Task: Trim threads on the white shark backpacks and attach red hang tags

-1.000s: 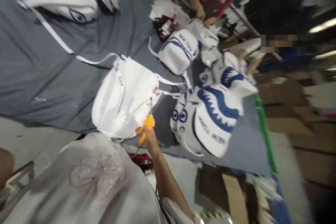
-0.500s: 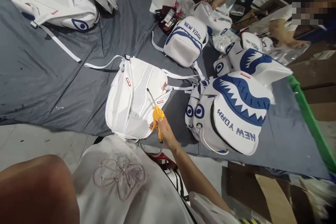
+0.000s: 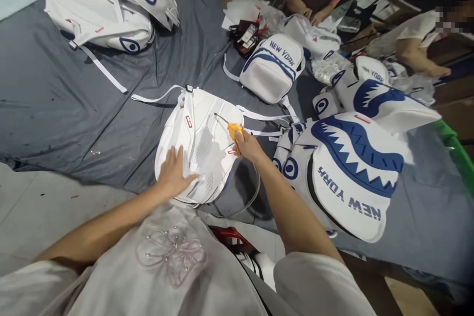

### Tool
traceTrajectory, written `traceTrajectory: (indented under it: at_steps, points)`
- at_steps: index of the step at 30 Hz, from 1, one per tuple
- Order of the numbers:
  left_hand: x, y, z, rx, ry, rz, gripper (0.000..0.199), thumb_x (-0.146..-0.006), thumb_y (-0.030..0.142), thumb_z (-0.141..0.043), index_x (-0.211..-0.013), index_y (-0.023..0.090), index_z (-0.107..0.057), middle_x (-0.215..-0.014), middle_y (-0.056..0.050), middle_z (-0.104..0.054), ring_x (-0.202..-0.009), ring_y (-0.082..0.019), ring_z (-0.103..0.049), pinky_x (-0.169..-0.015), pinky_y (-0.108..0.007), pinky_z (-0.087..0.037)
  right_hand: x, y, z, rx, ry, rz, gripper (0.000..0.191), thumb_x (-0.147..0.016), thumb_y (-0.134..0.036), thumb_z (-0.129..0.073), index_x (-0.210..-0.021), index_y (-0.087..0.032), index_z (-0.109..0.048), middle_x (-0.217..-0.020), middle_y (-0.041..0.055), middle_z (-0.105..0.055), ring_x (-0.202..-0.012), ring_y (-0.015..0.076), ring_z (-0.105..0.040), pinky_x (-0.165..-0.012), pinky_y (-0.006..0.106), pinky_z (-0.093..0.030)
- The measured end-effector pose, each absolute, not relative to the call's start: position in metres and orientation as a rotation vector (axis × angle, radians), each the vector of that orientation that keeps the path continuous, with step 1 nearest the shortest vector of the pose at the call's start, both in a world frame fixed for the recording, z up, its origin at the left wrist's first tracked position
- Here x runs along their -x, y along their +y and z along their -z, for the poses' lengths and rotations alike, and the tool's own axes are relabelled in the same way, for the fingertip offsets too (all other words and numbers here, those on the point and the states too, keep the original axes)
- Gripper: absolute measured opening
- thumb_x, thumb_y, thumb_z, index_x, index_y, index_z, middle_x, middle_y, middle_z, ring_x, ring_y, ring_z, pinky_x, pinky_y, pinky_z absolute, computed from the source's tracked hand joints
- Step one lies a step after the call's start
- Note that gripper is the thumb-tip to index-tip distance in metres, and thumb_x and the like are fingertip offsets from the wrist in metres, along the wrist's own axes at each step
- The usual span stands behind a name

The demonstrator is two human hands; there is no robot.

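Observation:
A white backpack (image 3: 207, 108) lies on the grey cloth in front of me, its straps and perforated back panel facing up. My left hand (image 3: 174, 173) rests on its lower left part with the fingers spread, slightly blurred. My right hand (image 3: 247, 144) is closed round a yellow air blow gun (image 3: 234, 131), whose thin dark nozzle points left over the upper part of the panel. A hose curves down from the gun beside the backpack. White straps run from the backpack's right side towards other bags.
More white and blue bags stand at the right (image 3: 351, 173), beyond the backpack (image 3: 272, 69) and at the upper left (image 3: 99, 15). Two people work across the table, one with hands (image 3: 311, 14) on a bag. A green edge (image 3: 454, 145) borders the right side.
My left hand has come down onto the backpack. My right hand has moved the blow gun up and to the right, away from the backpack's lower edge. The whole view has shifted slightly.

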State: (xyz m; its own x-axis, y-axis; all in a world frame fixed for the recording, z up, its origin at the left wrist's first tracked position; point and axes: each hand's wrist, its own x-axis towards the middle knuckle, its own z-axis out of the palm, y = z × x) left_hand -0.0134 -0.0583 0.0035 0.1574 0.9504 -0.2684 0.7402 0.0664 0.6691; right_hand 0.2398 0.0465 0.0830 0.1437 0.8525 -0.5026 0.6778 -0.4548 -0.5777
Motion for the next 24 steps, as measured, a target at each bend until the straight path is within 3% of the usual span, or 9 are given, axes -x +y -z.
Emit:
traceTrajectory:
  at_steps: [3, 5, 9, 12, 14, 16, 20, 23, 24]
  points:
    - [0.007, -0.062, 0.006, -1.939, 1.783, -0.168, 0.107, -0.072, 0.057, -0.072, -0.153, 0.012, -0.018, -0.158, -0.027, -0.007, -0.145, -0.046, -0.013, -0.11, -0.059, -0.025, -0.228, 0.052, -0.106, 2.206, -1.883, -1.445, 0.043, -0.099, -0.047, -0.036, -0.115, -0.014, -0.057, -0.062, 0.0029, -0.063, -0.049, 0.0154, -0.059, -0.051, 0.024, -0.045]
    - [0.014, -0.06, 0.012, -1.983, 1.865, -0.132, 0.095, -0.08, 0.045, -0.067, -0.152, 0.007, -0.02, -0.155, -0.03, -0.018, -0.14, -0.043, -0.028, -0.107, -0.055, -0.033, -0.225, 0.05, -0.121, 2.185, -2.078, -1.531, 0.048, -0.099, -0.052, -0.033, -0.114, -0.015, -0.06, -0.075, 0.0075, -0.069, -0.059, 0.0178, -0.063, -0.057, 0.026, -0.047]
    - [0.031, -0.047, 0.01, -1.96, 1.841, -0.295, 0.065, -0.091, 0.022, -0.045, -0.151, 0.006, -0.024, -0.143, -0.025, -0.045, -0.129, -0.032, -0.047, -0.105, -0.045, -0.039, -0.224, 0.053, -0.128, 2.393, -2.22, -1.084, 0.047, -0.101, -0.049, -0.03, -0.116, -0.016, -0.061, -0.107, 0.014, -0.069, -0.095, 0.0234, -0.065, -0.08, 0.029, -0.047]
    - [0.022, -0.044, 0.004, -2.031, 1.794, -0.335, 0.073, -0.091, 0.039, -0.051, -0.152, 0.011, -0.023, -0.154, -0.024, -0.026, -0.14, -0.037, -0.032, -0.108, -0.051, -0.035, -0.216, 0.06, -0.12, 2.236, -2.348, -1.269, 0.047, -0.1, -0.05, -0.031, -0.115, -0.016, -0.06, -0.112, 0.0151, -0.068, -0.101, 0.0253, -0.063, -0.084, 0.031, -0.046]
    - [0.009, -0.044, 0.004, -2.009, 1.839, -0.249, 0.093, -0.082, 0.053, -0.062, -0.152, 0.01, -0.02, -0.157, -0.028, -0.012, -0.143, -0.043, -0.021, -0.106, -0.058, -0.033, -0.211, 0.065, -0.114, 2.355, -2.275, -1.042, 0.05, -0.101, -0.051, -0.026, -0.119, -0.015, -0.057, -0.114, 0.0175, -0.066, -0.103, 0.0265, -0.063, -0.084, 0.033, -0.046]
    - [0.0, -0.044, 0.007, -1.928, 1.907, -0.168, 0.101, -0.077, 0.05, -0.07, -0.152, 0.007, -0.018, -0.156, -0.032, -0.011, -0.142, -0.046, -0.022, -0.104, -0.058, -0.034, -0.209, 0.07, -0.112, 2.423, -2.213, -0.892, 0.051, -0.1, -0.052, -0.026, -0.12, -0.014, -0.055, -0.114, 0.018, -0.066, -0.104, 0.0264, -0.062, -0.084, 0.033, -0.046]
    - [0.002, -0.041, 0.007, -1.777, 1.909, -0.205, 0.083, -0.078, 0.021, -0.068, -0.15, 0.006, -0.028, -0.152, -0.031, -0.026, -0.137, -0.042, -0.034, -0.107, -0.053, -0.033, -0.212, 0.08, -0.112, 2.233, -2.342, -1.133, 0.049, -0.098, -0.055, -0.034, -0.119, -0.017, -0.057, -0.115, 0.0155, -0.066, -0.104, 0.0256, -0.063, -0.081, 0.03, -0.047]
    - [0.023, -0.039, -0.002, -1.46, 1.834, -0.521, 0.071, -0.085, 0.021, -0.058, -0.15, 0.015, -0.031, -0.141, -0.022, -0.049, -0.127, -0.034, -0.049, -0.104, -0.047, -0.039, -0.212, 0.082, -0.112, 2.416, -2.229, -0.815, 0.051, -0.101, -0.047, -0.027, -0.124, -0.011, -0.053, -0.116, 0.0214, -0.064, -0.106, 0.0286, -0.062, -0.082, 0.034, -0.047]
    - [0.033, -0.038, -0.005, -1.279, 1.778, -0.645, 0.066, -0.088, 0.025, -0.056, -0.149, 0.017, -0.033, -0.134, -0.019, -0.057, -0.118, -0.031, -0.056, -0.1, -0.043, -0.044, -0.21, 0.079, -0.112, 2.364, -2.271, -0.885, 0.048, -0.101, -0.045, -0.029, -0.121, -0.011, -0.055, -0.112, 0.0204, -0.066, -0.103, 0.0277, -0.063, -0.082, 0.033, -0.047]
